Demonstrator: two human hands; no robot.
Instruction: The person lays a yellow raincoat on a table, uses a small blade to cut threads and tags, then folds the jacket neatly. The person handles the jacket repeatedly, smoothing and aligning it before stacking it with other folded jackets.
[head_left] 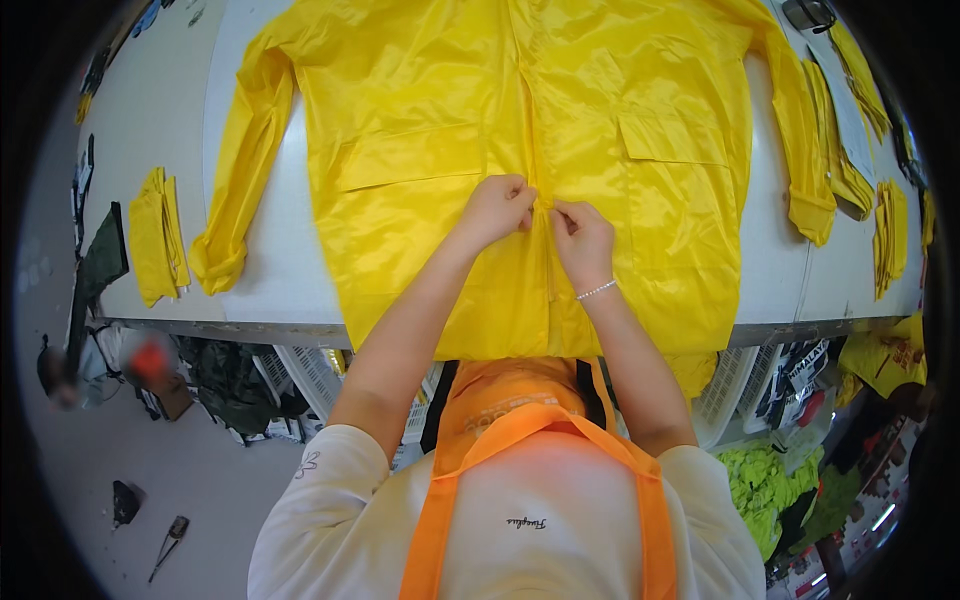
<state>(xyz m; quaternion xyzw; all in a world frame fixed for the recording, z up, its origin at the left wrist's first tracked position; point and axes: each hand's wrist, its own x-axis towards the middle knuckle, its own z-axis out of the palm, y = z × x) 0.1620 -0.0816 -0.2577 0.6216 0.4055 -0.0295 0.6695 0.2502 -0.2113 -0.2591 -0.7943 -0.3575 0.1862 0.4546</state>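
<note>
A shiny yellow rain jacket (400, 235) lies spread on the white table, its sleeves out to both sides and its hem hanging over the near edge. Two flap pockets show, one on each front panel. At the centre front opening, my left hand (500, 210) is closed with its fingertips pinching the jacket's front edge. Just to the right, my right hand (582, 240), with a beaded bracelet at the wrist, pinches the same closure. Between the two hands the placket is gathered; any zip or snap there is too small to make out.
Folded yellow pieces (156, 238) lie on the table (270, 255) at the left, with more folded yellow pieces (889, 238) at the right. Below the table edge stand white plastic baskets (722, 398). Bright lime fabric (770, 485) is heaped at lower right, dark cloth (225, 380) at lower left.
</note>
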